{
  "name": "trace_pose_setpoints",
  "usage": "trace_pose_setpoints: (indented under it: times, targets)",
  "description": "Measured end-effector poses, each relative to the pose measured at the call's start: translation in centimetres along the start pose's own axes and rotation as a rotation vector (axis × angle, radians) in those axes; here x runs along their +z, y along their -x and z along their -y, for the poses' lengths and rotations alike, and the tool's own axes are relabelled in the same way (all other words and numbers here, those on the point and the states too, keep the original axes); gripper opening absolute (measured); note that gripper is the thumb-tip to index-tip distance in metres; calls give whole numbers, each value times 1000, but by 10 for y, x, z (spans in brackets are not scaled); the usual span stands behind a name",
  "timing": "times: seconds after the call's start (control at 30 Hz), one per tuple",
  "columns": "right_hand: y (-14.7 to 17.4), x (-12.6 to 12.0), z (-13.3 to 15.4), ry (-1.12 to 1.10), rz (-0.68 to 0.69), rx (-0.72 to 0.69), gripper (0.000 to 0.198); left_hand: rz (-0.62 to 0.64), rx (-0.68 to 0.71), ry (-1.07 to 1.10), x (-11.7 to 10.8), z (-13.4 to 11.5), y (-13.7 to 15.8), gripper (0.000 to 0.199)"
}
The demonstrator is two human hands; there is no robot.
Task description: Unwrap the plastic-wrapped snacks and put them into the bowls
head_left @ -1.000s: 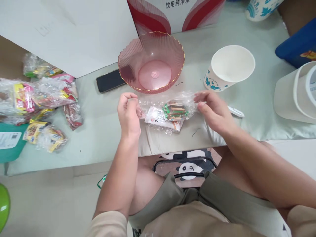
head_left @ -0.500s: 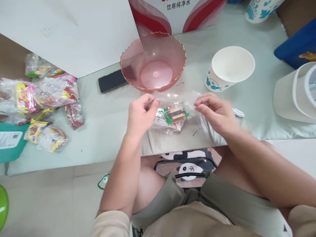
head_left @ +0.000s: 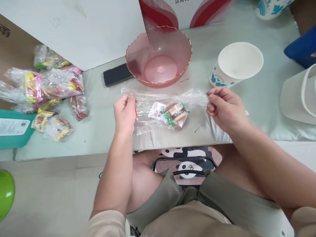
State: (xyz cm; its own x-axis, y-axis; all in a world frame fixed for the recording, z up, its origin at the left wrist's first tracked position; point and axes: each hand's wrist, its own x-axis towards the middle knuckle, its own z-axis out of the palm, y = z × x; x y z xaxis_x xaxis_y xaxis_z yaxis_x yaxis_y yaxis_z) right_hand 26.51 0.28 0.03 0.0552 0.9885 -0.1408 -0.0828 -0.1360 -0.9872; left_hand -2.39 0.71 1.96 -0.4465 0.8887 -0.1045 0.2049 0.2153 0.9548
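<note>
A clear plastic bag is stretched sideways between my two hands, just above the cloth-covered table. My left hand pinches its left end between thumb and fingers. At the other end, my right hand grips the gathered top corner. Inside the bag lie a small snack packet with green edges and a white packet with print on it. Directly behind the bag stands a pink ribbed bowl with a wavy gold rim, nothing in it. A white paper cup with blue leaves is beyond my right hand.
Several bagged snacks are heaped at the left, near a teal container. A black phone lies beside the bowl. Large boxes stand behind. On the right are a white plastic container and a blue object.
My hands have moved apart, the left one farther to the left, and the bag is now pulled out wide and flatter. The whole view has shifted slightly.
</note>
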Motion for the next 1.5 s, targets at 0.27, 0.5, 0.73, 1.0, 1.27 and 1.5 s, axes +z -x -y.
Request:
trace_pose_setpoints:
  times: [0.27,0.5,0.73,1.0,1.27,1.5]
  targets:
    - [14,15,-5,786,70,-1017,23,-50,97,-140,4,9,-20,34]
    - [11,28,-8,1148,369,-813,60,-113,210,-119,2,18,-38,41]
    - [21,14,-4,1050,450,-845,45,-81,201,-263,-10,26,-41,39]
    - [11,30,-7,992,389,-727,31,-75,141,-360,-2,12,-35,34]
    - [19,37,-14,1082,460,-743,43,-53,166,-339,-2,16,-36,37]
    - [17,35,-15,1020,464,-759,49,-45,198,-291,-3,20,-36,39]
